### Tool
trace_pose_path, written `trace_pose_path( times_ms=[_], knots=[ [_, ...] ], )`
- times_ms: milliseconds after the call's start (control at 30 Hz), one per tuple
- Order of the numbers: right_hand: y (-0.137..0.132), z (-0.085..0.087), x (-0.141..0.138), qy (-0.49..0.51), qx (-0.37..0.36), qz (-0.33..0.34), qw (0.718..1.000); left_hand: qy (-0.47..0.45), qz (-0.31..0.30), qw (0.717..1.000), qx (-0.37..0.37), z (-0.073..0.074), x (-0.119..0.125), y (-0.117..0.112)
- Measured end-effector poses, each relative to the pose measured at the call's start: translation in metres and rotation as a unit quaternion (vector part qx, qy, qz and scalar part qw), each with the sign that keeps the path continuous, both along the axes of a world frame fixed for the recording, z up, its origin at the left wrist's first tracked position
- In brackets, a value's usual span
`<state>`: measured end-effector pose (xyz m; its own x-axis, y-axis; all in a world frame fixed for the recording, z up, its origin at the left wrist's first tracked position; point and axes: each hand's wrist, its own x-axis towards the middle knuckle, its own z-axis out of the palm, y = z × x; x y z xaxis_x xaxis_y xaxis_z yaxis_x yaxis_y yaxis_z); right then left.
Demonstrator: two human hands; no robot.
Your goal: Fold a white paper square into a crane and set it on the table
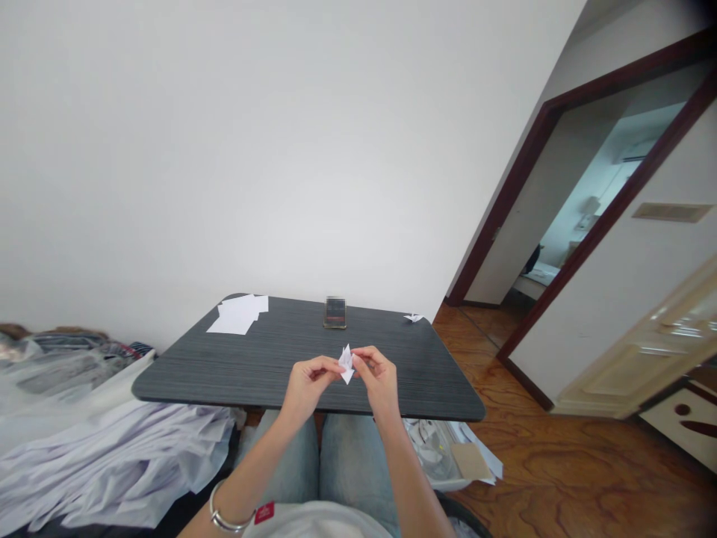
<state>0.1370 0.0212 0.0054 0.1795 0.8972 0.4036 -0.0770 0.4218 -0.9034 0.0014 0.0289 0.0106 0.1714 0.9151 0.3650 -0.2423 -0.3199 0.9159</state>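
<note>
A small piece of folded white paper [346, 365] is held between both my hands above the near edge of the dark table [269, 359]. My left hand [308, 381] pinches its left side with curled fingers. My right hand [376, 373] pinches the right side, fingers closed too. The paper has pointed flaps standing up and down. A bracelet is on my left wrist.
A stack of white sheets [240, 314] lies at the table's far left, a phone [334, 312] at the far middle, a small folded paper figure [413, 317] at the far right corner. Piled paper and bags [101, 456] lie left; an open doorway [582, 224] right.
</note>
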Motion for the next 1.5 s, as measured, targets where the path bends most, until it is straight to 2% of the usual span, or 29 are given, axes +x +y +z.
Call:
trace_pose_path(
  times_ms=[167,400,833,967,1133,1333,1500],
  knots=[
    [-0.002,0.004,0.000,-0.034,-0.008,-0.010,0.999,0.039,0.013,0.999,0.027,0.001,-0.001,-0.001],
    [-0.003,0.002,0.000,-0.127,0.013,-0.090,0.988,0.063,0.026,0.996,0.052,0.000,-0.001,-0.001],
    [-0.008,0.006,0.001,-0.086,-0.013,-0.067,0.994,0.064,0.033,0.996,0.060,0.001,-0.002,0.000],
    [-0.012,0.010,0.001,-0.140,0.021,-0.109,0.984,0.056,0.029,0.996,0.056,0.001,-0.001,0.000],
    [-0.017,0.016,0.000,-0.194,0.050,-0.129,0.971,0.056,0.031,0.996,0.057,0.001,-0.001,0.000],
    [-0.020,0.021,-0.002,-0.197,0.069,-0.103,0.973,0.059,0.027,0.996,0.066,0.001,0.000,0.000],
    [-0.016,0.017,-0.001,-0.157,0.052,-0.096,0.982,0.063,0.031,0.995,0.069,0.001,-0.001,-0.001]
  ],
)
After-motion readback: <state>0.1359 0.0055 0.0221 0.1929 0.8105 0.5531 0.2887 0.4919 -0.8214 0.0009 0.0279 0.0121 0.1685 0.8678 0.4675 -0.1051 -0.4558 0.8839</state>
